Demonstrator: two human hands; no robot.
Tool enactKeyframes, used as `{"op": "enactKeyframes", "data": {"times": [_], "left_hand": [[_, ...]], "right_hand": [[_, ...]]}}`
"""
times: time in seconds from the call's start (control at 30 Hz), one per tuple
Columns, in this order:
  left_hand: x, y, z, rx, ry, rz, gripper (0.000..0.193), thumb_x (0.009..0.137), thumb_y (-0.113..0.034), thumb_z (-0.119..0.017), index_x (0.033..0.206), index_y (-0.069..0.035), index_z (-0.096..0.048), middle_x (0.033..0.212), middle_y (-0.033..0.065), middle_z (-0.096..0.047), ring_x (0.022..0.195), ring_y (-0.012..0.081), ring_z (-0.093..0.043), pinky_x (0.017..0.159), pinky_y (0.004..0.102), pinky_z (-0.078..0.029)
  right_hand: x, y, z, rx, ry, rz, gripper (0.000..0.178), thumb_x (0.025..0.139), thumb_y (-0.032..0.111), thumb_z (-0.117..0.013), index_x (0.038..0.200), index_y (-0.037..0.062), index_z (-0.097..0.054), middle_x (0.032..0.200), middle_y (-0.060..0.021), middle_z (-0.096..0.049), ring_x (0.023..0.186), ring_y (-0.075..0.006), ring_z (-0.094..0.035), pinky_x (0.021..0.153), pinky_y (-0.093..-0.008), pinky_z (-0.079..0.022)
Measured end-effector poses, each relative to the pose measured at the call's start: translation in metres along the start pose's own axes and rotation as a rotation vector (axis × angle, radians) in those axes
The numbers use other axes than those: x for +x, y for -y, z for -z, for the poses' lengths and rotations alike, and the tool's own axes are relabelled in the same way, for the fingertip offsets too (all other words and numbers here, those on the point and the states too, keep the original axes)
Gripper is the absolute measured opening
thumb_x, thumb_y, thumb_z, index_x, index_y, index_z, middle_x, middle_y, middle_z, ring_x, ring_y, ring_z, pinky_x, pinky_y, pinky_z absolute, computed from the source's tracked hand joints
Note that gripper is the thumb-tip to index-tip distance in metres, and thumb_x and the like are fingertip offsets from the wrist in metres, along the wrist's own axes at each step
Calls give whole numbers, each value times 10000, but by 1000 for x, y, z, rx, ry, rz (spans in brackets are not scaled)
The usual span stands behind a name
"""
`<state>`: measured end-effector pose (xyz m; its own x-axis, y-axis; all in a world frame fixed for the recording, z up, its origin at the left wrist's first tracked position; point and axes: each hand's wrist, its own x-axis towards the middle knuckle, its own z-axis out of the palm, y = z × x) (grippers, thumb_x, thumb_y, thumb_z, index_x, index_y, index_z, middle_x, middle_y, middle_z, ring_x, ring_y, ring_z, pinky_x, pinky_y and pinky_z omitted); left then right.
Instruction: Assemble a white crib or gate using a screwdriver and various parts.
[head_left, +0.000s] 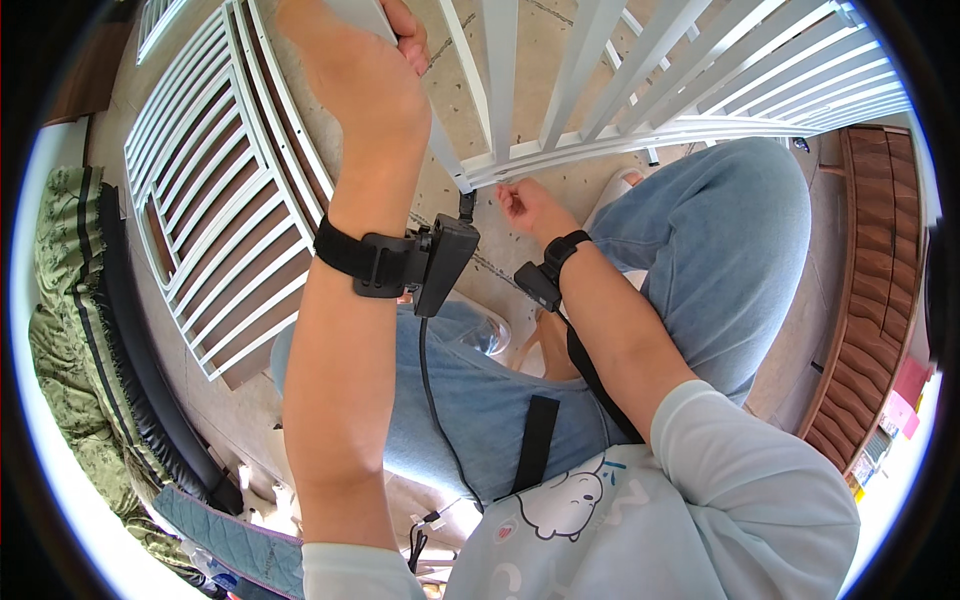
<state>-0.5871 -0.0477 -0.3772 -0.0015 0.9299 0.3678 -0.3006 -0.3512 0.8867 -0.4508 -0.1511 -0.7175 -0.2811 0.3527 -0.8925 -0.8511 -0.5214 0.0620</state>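
A white slatted panel [570,146], like the side of a crib, stands upright at the top right. My left hand [345,48] is at the top edge of the view, with its fingers wrapped around a wide white post [445,152] at the panel's left end. Close below that post's corner is my right hand [538,210], its fingers curled together near the bottom rail. Whatever those fingers hold, if anything, is too small to make out. Each wrist wears a black strap with a small device, such as the left wrist device [446,265].
More white slatted panels [215,215] lie on the tiled floor at left. Beyond them is a green crumpled cover [70,290] beside a long black cushioned edge [150,330]. A brown wavy-fronted piece of furniture [868,290] stands at right. My bent knees [730,200] flank the workspace, and a black cable [428,390] hangs from the left wrist.
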Motion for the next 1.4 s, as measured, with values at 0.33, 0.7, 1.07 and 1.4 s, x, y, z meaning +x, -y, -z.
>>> {"op": "enactKeyframes", "data": {"times": [0.33,0.7,1.07,1.4], "left_hand": [[17,24,9,-436,135,55,588,994,-630,-261,810,-98,-427,528,-1,-384,392,93,-357,362,234,-311],[4,-12,-13,109,-188,127,630,993,-645,-214,721,-112,-409,514,-7,-362,396,90,-348,373,233,-315],[4,7,1,122,-138,-13,645,990,-648,-229,731,-91,-426,520,8,-376,389,97,-355,371,236,-315],[4,-10,-9,92,-170,123,668,987,-650,-229,659,-100,-418,508,12,-377,386,108,-347,373,243,-296]], "right_hand": [[0,-23,30,-768,-63,383,233,965,113,-511,1132,63,-666,799,-16,-587,627,-128,-519,587,-266,-458],[-10,-22,15,-1174,-381,806,211,774,252,-772,819,47,-759,674,-47,-660,601,-166,-604,587,-334,-479],[10,-13,8,-1252,-444,846,187,737,206,-801,766,27,-756,695,-97,-705,626,-184,-666,603,-311,-517],[1,9,5,-918,-78,532,131,726,26,-758,822,6,-670,726,-53,-633,561,-130,-510,483,-270,-387]]}}
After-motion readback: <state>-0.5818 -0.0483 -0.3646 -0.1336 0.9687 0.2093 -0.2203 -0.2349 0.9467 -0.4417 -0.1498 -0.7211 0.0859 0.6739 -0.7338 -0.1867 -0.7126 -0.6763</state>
